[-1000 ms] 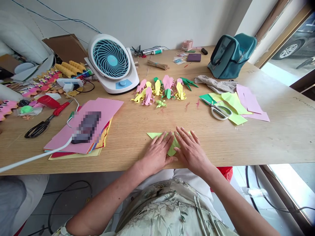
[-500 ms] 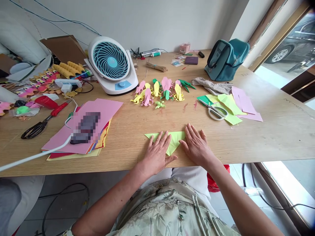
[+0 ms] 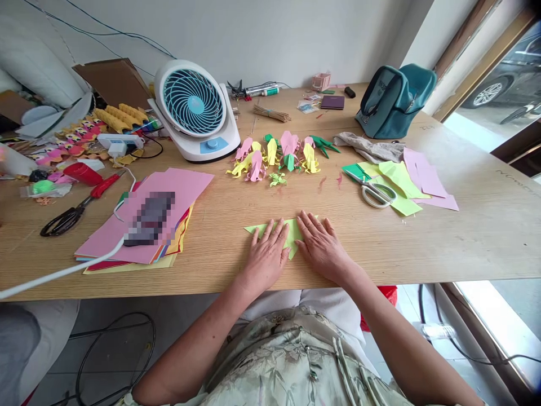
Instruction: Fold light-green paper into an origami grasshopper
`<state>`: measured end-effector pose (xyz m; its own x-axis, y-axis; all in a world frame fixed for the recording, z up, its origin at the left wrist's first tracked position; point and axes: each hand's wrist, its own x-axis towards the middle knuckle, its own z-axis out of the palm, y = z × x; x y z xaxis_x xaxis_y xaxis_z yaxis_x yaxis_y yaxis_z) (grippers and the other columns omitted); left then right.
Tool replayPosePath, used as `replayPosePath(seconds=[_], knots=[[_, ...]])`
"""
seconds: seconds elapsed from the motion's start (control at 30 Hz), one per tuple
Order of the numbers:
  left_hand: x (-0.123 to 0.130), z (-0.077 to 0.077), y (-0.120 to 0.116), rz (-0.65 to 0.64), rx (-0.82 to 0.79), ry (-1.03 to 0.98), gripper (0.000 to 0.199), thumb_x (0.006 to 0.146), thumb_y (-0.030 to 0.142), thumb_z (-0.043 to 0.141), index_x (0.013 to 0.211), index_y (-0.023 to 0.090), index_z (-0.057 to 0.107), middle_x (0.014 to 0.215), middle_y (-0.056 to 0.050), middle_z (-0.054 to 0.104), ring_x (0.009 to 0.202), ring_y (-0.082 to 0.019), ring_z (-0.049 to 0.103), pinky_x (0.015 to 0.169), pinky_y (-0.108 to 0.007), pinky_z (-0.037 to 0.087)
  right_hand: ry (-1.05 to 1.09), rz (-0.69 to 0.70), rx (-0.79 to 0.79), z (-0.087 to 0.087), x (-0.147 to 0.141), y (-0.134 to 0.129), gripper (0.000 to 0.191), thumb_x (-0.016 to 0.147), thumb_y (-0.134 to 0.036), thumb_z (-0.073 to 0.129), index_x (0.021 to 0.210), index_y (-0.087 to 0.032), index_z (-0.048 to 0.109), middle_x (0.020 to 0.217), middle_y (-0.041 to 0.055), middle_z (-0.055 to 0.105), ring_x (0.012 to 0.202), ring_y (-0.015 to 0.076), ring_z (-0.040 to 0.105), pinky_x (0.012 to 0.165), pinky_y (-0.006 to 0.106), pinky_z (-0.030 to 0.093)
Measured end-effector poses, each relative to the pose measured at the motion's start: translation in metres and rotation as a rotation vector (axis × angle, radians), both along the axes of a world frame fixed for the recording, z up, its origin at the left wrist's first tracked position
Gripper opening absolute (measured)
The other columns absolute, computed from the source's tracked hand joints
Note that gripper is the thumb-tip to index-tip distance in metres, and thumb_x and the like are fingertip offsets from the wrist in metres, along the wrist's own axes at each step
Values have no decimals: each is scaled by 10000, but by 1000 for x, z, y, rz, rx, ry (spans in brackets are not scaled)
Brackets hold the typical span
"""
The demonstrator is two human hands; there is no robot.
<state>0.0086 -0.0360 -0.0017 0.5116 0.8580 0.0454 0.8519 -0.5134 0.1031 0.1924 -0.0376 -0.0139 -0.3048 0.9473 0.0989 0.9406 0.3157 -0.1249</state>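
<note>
A light green sheet of paper (image 3: 292,239), folded into a triangle with its point toward me, lies flat on the wooden table. My left hand (image 3: 267,254) presses on its left part, fingers stretched out, and the sharp left corner sticks out past them. On the right part rests my right hand (image 3: 322,248), palm down with fingers extended. Both hands hide much of the paper; its middle shows between them. Beyond it stand several folded paper figures in pink, yellow and green, among them a small light green one (image 3: 278,179).
White-handled scissors (image 3: 378,195) lie on green and yellow paper at right, beside pink sheets (image 3: 426,172). A stack of coloured paper (image 3: 190,194) bears a blurred-out object and white cable at left. Behind are a fan (image 3: 194,104), teal bag (image 3: 393,101) and black-and-red scissors (image 3: 84,206).
My right hand has slid left across the paper, closer to my left hand. The paper has tilted slightly, its right end now farther from me. The view has shifted a little.
</note>
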Motion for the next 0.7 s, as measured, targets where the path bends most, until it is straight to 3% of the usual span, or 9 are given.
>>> replayPosePath(seconds=[0.17, 0.37, 0.5, 0.6, 0.7], knots=[[-5, 3, 1, -44, -22, 17, 613, 1009, 398, 342, 1568, 176, 224, 1649, -63, 192, 1530, -277, 162, 1218, -554, 215, -33, 17, 6, 3, 4, -10, 583, 1041, -424, 261, 1548, -140, 306, 1635, 129, 209, 1509, 286, 224, 1206, 525, 189], [-18, 17, 12, -187, -129, 63, 639, 1006, 413, 360, 1577, 194, 173, 1659, -55, 124, 1542, -268, 93, 1218, -595, 144, -41, 70, 0, 10, 9, -29, 562, 1023, -473, 341, 1549, -277, 323, 1633, 139, 239, 1509, 342, 198, 1174, 586, 216], [-23, 17, 16, -247, -139, 74, 616, 1020, 404, 323, 1577, 191, 169, 1659, -71, 130, 1544, -266, 75, 1217, -595, 139, -13, 40, 58, 14, 11, -33, 585, 1014, -473, 359, 1541, -220, 347, 1630, 143, 244, 1495, 353, 235, 1188, 606, 164], [-20, 14, 13, -209, -108, 75, 632, 1016, 416, 326, 1573, 155, 184, 1655, -99, 133, 1544, -277, 61, 1218, -586, 152, 37, 200, 77, 16, 2, -32, 631, 1025, -445, 336, 1577, -160, 224, 1631, 123, 239, 1511, 290, 212, 1220, 553, 128], [-15, 13, 8, -143, -100, 84, 674, 1000, 423, 350, 1573, 117, 168, 1656, -119, 111, 1544, -272, 71, 1228, -569, 147, 61, 287, 50, 11, -7, -34, 684, 1025, -476, 329, 1585, -122, 157, 1619, 135, 254, 1505, 268, 236, 1210, 504, 206]])
